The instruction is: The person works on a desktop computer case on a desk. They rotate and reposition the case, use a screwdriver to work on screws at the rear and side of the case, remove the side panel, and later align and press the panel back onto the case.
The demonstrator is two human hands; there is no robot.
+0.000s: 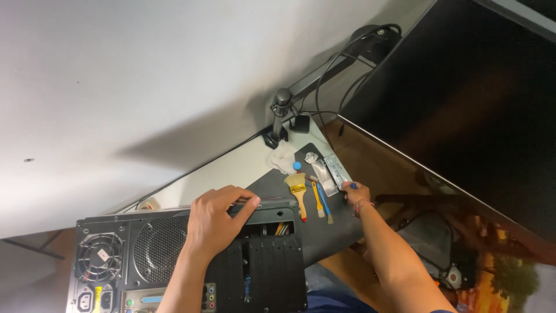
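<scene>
Black metal computer case [191, 261] fills the lower left of the frame, its rear panel with fan grilles and ports turned toward the viewer. Left hand [217, 217] rests on the case's upper edge, fingers curled over it in a steadying grip. Right hand [355, 192], at centre right, closes around a small blue-tipped tool on the dark mat [330, 232], just beside a flat metal bracket [333, 172]. Three brushes [313, 200] and a crumpled white cloth [282, 157] lie between the hands. Step in hand, as judged: fetching a tool while the case is held still. Next move likely calls for carrying the tool across to the open rear slots without shifting the case.
</scene>
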